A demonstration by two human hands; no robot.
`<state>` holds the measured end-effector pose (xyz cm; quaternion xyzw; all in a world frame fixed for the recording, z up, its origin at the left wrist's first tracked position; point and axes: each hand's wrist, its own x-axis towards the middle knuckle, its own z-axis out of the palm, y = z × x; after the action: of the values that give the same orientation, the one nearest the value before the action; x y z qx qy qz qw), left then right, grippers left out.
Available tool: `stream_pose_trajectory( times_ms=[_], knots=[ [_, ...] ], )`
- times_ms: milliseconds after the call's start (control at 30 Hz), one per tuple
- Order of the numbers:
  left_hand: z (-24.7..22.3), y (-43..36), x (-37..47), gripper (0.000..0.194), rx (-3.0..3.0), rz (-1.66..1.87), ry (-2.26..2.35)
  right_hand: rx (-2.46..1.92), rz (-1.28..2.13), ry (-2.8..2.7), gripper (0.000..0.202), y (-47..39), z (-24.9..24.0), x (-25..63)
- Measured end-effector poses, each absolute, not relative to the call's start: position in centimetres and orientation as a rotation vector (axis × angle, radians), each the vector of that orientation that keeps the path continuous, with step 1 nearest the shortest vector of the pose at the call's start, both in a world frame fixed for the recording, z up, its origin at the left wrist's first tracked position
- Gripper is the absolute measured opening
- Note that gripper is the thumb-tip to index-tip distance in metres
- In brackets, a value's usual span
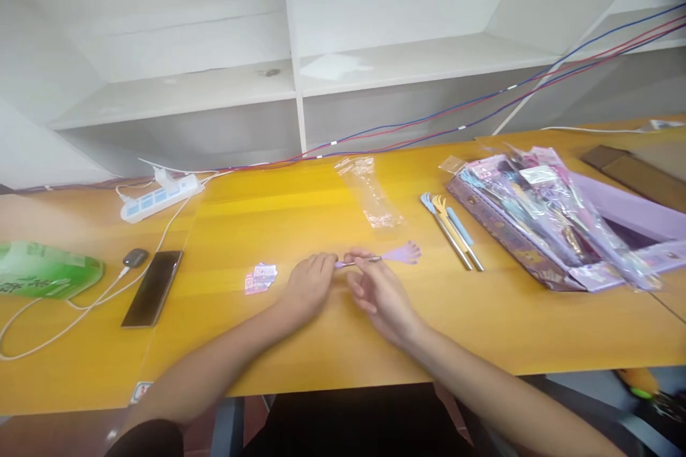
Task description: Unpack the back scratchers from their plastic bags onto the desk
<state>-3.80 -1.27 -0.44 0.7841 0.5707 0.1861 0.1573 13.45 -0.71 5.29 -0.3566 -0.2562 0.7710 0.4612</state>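
A yellow wooden table (300, 350) is stretching across the view, with white shelving (292, 86) standing behind its far edge and red and blue cables (482, 103) running along that edge toward the upper right. At the far right, an open purple display box (616, 228) is lying on the table, filled with plastic-wrapped packets (541, 207). At the left edge a green bag (46, 270) is lying, and farther back a white power strip (161, 198) is sitting with its cord trailing forward past a dark phone (153, 288) lying flat. An empty clear plastic sleeve (369, 193) is lying at the far middle of the table, and just left of the box two small back scratchers (453, 228), one blue and one yellow, are lying side by side. In the near middle, both hands are meeting over a purple hand-shaped back scratcher (399, 254), which is resting on the table with its head pointing right. The left hand (311, 284) is curling its fingers around the handle's end, and the right hand (378, 289) is pinching the metal shaft. A small printed label (261, 278) is lying just left of the left hand.
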Motion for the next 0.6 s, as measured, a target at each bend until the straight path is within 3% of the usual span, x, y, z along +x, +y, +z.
stream_pose_trajectory(
  times_ms=[167,367,600],
  knots=[
    [0.0,-1.9,-2.9,0.019,2.413,0.436,1.712,-0.769,1.769,-0.345,0.062,-1.7,6.7,11.2],
    [1.5,-2.6,-3.3,0.022,2.140,0.433,1.450,-0.887,1.914,-0.576,0.083,-3.2,7.7,12.3],
    [6.9,-8.2,-1.8,0.033,1.663,0.210,1.015,-0.888,1.999,-1.618,0.068,-7.3,8.0,19.8]
  ],
)
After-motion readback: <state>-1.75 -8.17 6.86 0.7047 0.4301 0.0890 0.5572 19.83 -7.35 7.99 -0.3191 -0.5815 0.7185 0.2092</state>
